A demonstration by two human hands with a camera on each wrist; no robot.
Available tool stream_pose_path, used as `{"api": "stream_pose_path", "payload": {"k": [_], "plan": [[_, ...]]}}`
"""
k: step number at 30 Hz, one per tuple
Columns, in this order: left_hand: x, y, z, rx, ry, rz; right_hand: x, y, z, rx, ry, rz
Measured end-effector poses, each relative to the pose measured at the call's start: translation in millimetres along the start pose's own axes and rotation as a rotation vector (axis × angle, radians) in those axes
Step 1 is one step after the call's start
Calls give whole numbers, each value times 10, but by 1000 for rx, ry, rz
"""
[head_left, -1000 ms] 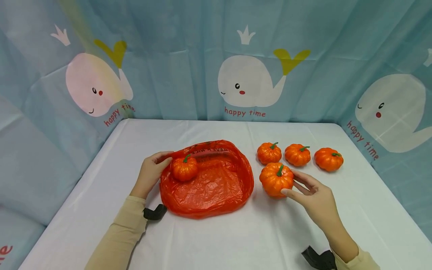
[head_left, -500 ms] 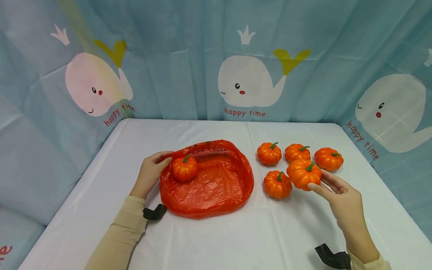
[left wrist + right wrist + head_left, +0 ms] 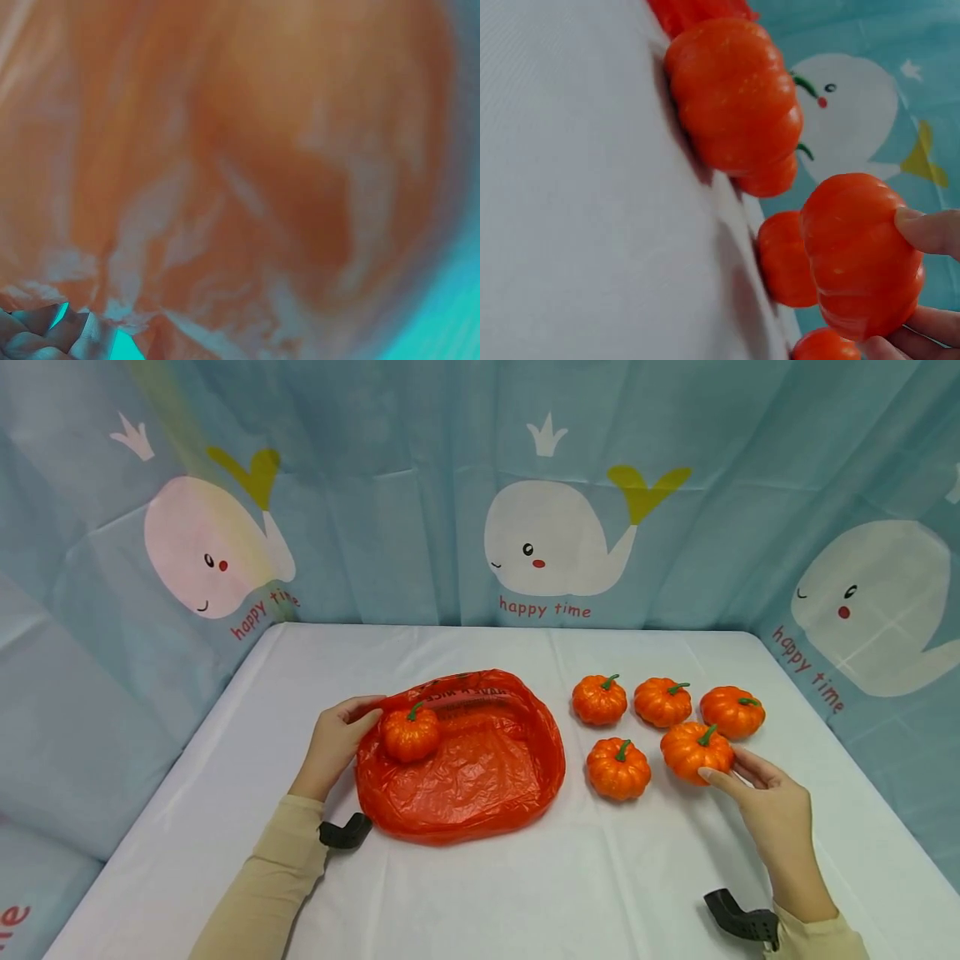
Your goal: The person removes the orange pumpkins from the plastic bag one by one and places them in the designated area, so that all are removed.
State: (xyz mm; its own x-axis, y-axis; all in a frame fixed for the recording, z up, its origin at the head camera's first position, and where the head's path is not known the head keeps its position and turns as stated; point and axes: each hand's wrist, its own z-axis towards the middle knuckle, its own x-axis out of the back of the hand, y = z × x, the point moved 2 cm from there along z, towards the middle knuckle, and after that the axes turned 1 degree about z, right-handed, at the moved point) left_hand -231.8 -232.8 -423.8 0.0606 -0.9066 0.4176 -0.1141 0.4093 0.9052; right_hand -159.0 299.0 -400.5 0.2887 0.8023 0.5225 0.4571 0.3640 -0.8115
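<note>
An opened red plastic bag (image 3: 465, 785) lies spread on the table, with one small orange pumpkin (image 3: 411, 735) inside at its left. My left hand (image 3: 337, 739) pinches the left rim of the bag; the left wrist view is mostly filled by blurred bag film. Between thumb and fingers, my right hand (image 3: 772, 806) grips another orange pumpkin (image 3: 696, 752), green stem up, which shows raised off the table in the right wrist view. Left of it sits a pumpkin (image 3: 618, 769) on the cloth. Behind stand three more: a left one (image 3: 599, 700), a middle one (image 3: 662, 702) and a right one (image 3: 732, 712).
White cloth covers the table (image 3: 525, 893). A pale blue curtain (image 3: 420, 527) with whale prints encloses the back and sides. Black wrist mounts hang from the left cuff (image 3: 345, 832) and the right cuff (image 3: 742, 922).
My right hand has carried its pumpkin to the right, from over the front pumpkin to a spot beside it, and slightly lower in the last half second. The left hand and bag stay put.
</note>
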Motion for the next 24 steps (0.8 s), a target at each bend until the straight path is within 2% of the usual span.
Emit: {"api": "stream_pose_path", "payload": {"k": [14, 24], "plan": [[-11, -4, 24, -21, 3, -4, -50, 175, 143, -28, -59, -23], [-11, -11, 18, 1, -1, -4, -82, 213, 174, -22, -90, -55]]}}
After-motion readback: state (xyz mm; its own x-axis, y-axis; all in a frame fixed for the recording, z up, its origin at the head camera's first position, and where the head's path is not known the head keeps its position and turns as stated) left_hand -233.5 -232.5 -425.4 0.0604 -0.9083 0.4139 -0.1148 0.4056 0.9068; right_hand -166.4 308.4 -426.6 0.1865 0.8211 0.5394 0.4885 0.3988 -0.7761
